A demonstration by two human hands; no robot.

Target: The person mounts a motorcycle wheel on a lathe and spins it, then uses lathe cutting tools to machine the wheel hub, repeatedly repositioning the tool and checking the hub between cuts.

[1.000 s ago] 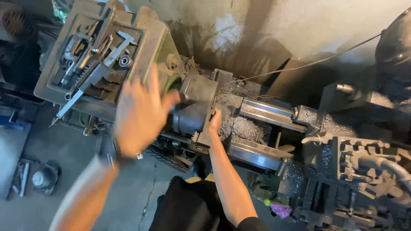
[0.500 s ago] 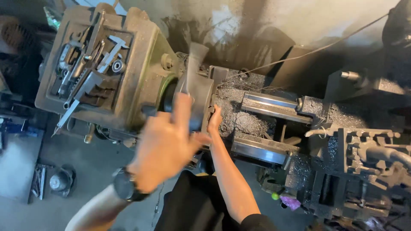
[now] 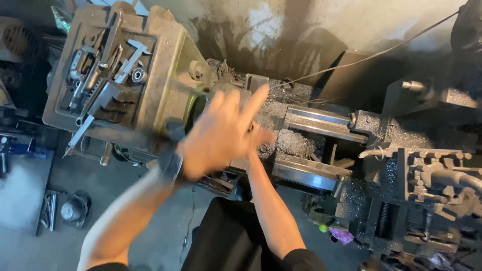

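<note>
Reaching over the middle of the frame, the left hand is hovering blurred in front of the lathe chuck, its fingers spread apart and gripping nothing, a dark wristwatch sitting on the wrist. Just behind it, the right hand is lying mostly hidden against the chuck; whether its fingers are apart or clamped cannot be told. The chuck itself is sitting at centre, largely covered by the hands, and its long axis is running left to right along the lathe bed, pointing toward the right of the frame. Metal shavings are heaping on the bed just beside the right hand. Farther off, in the upper left, the headstock top is forming a shallow grey tray, and it is holding loose tools: a caliper lying on a slant, a bearing ring and several wrenches. At the right edge, the dark tailstock casting is standing well apart from both hands. No packages, labels or signs are showing.
</note>
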